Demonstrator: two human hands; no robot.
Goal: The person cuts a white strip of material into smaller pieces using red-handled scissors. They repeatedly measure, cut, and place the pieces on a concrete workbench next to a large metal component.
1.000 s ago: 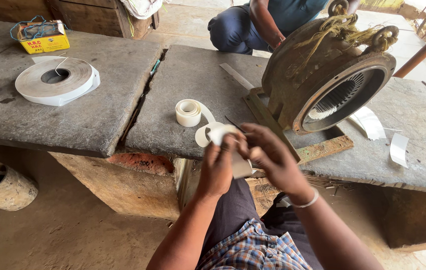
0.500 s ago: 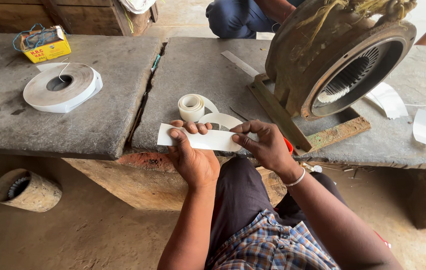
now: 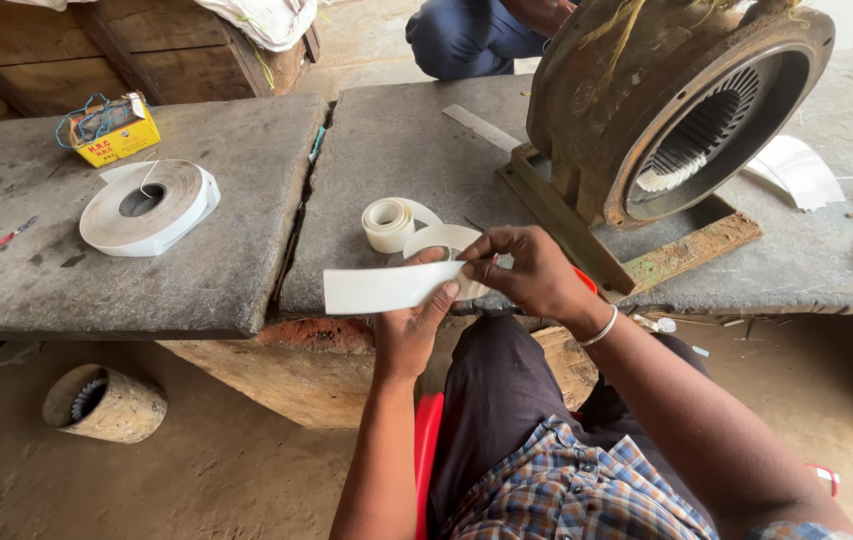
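The paper strip [image 3: 387, 287] is a flat, plain white rectangle, clean-edged and unfolded, noticeably longer than it is wide. Its long axis runs almost level, left to right across the view, with the free end pointing left toward the crack between the two stone slabs. It is held in the air just above the near edge of the stone bench [image 3: 417, 150], in front of the person's lap.

The left hand [image 3: 409, 325] supports the strip from below, fingers curled up behind its right half. The right hand [image 3: 527, 270] pinches the strip's right end between thumb and fingertips. Both hands are closed on the strip.

Just behind it lie a small paper roll [image 3: 388, 223] and a looser coil [image 3: 444, 240]. The rusted motor housing [image 3: 667, 100] stands to the right.
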